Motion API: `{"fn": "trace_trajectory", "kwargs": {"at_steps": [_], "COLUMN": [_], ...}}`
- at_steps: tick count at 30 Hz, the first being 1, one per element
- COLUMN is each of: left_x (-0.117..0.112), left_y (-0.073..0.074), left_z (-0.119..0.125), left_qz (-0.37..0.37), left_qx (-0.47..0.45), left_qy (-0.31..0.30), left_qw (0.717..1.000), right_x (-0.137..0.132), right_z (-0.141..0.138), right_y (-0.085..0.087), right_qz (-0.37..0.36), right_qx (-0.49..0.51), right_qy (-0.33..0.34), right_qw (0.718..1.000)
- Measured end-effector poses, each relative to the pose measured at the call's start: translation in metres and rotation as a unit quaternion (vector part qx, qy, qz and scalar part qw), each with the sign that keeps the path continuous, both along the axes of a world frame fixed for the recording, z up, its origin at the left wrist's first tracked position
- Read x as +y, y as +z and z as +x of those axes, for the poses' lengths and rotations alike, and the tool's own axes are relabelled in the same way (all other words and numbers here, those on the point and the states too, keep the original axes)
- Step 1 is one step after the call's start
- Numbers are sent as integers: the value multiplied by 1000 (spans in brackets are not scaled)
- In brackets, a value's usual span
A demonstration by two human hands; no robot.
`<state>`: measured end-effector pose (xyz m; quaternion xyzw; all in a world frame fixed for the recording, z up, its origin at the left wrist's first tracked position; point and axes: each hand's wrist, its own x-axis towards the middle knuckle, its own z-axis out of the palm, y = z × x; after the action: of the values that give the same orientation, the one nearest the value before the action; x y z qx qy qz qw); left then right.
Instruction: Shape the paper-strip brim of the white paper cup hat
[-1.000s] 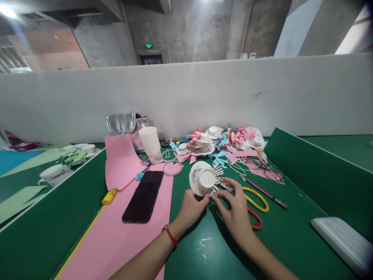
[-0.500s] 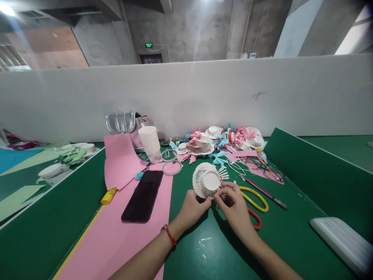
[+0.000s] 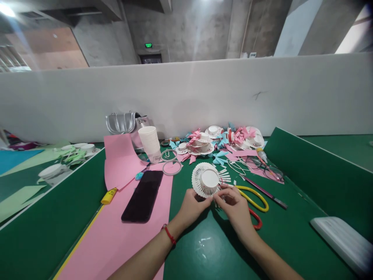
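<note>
A white paper cup (image 3: 208, 179), its wall cut into many strips that fan outward, lies bottom-up in the middle of the green table (image 3: 210, 249). My left hand (image 3: 192, 207) grips the fanned rim at its near left edge. My right hand (image 3: 235, 208) pinches some of the strips at the cup's near right side, fingers curled. Yellow-handled scissors (image 3: 256, 198) and a red handle (image 3: 256, 219) lie just right of my right hand.
A black phone (image 3: 142, 196) rests on pink paper (image 3: 122, 229) to the left, with a yellow glue tube (image 3: 109, 195) beside it. Stacked white cups (image 3: 150, 143), a silver bag (image 3: 125, 122), finished pink-and-blue paper pieces (image 3: 221, 142), glasses (image 3: 269, 169) and a white divider wall stand behind.
My right hand drew in from the scissors to the cup's strips and closed on them. The cup shifted slightly and turned between my hands.
</note>
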<state>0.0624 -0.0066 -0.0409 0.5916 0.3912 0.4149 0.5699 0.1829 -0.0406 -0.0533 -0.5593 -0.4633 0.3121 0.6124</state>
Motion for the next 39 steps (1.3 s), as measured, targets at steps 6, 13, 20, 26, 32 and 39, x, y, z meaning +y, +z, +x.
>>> {"fn": "trace_trajectory", "kwargs": {"at_steps": [6,13,20,26,32,39], "left_x": [2,1,0,-1,2,5], "left_y": [-1,3,2,3,1,-2], "left_z": [-1,-1,0,0,0,0], "left_qz": [-21,-46,-57,-47,-34,-19], "left_qx": [-38,-63,-72,-74,-63,-37], "left_qy": [12,26,21,33,36,67], "left_qw": [999,997,996,996,997,997], "right_x": [2,8,2,3,5,7], "right_z": [9,9,3,2,1,4], "right_y": [1,6,12,8,3,-1], "right_qz": [4,-68,-108,-56,-50,-36], "right_qx": [-8,194,257,260,228,206], "right_qy": [-24,58,74,65,88,106], "right_qw": [1000,977,957,962,968,972]}}
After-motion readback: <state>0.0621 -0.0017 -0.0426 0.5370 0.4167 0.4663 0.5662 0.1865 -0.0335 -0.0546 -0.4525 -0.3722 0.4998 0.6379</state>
